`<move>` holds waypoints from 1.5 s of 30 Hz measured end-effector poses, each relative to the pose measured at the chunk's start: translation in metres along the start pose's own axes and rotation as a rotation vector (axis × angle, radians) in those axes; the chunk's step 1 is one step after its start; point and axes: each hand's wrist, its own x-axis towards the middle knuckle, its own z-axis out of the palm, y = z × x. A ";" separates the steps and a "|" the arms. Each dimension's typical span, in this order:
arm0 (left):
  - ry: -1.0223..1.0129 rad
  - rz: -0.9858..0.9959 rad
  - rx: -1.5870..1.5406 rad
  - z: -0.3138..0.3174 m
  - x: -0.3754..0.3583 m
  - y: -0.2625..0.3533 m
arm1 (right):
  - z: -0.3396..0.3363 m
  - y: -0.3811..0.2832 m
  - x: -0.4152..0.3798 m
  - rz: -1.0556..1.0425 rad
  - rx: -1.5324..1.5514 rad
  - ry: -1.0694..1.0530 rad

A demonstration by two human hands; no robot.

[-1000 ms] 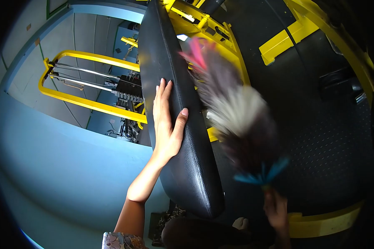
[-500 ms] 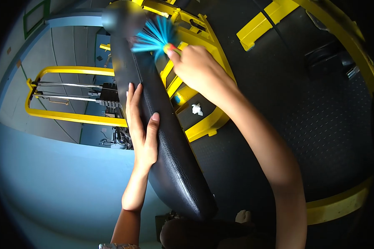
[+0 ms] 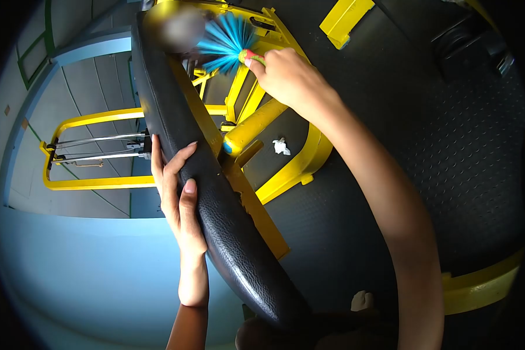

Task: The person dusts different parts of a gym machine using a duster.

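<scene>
A long black padded bench runs from the top left down to the lower middle, its leather-like cover seamed along the edge. My left hand rests against the pad, fingers spread and thumb apart, holding nothing. Closed around a short green, yellow and red handle, my right hand grips a brush with stiff blue bristles fanned out. The bristles are beside the pad's far end, over the yellow frame under it. A round blurred patch covers part of the pad's far end.
White crumpled scrap lies on the dark textured floor beside the frame. Left of the pad stands a yellow frame with metal rods. A yellow beam is at the upper right, and a foot shows below.
The view has shifted, showing more of the pad's yellow underside. The brush has moved slightly right, off the pad's surface to its side. My left hand stays against the pad, its fingers more bent.
</scene>
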 end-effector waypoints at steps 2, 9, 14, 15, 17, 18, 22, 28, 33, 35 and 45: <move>0.008 -0.001 0.019 0.002 -0.002 -0.002 | 0.007 0.003 0.009 0.016 0.008 -0.052; 0.007 -0.037 0.010 0.005 -0.002 0.000 | 0.022 0.011 0.022 0.175 -0.029 -0.026; 0.024 -0.064 0.028 0.007 -0.003 -0.001 | 0.023 0.021 0.017 0.135 0.024 -0.148; 0.017 -0.063 0.029 0.010 -0.003 0.000 | 0.025 0.023 0.017 0.141 0.026 -0.147; 0.037 -0.088 -0.018 0.011 -0.004 0.002 | 0.029 0.026 0.019 0.206 -0.072 -0.063; 0.035 -0.080 0.000 0.011 -0.004 0.003 | 0.033 0.031 0.024 0.227 0.045 0.021; 0.051 -0.113 -0.083 0.017 -0.005 0.003 | 0.031 0.044 0.030 0.138 0.030 0.010; 0.070 -0.123 -0.102 0.015 -0.003 -0.001 | 0.041 0.044 0.030 0.138 0.015 -0.042; 0.064 -0.089 -0.140 0.015 -0.003 -0.003 | 0.024 0.033 0.018 0.061 0.077 -0.065; 0.032 -0.020 -0.018 0.011 -0.001 -0.003 | 0.012 0.015 0.000 0.033 0.101 -0.140; 0.035 -0.009 -0.218 -0.001 0.001 -0.004 | -0.037 -0.042 -0.129 0.102 0.152 -0.198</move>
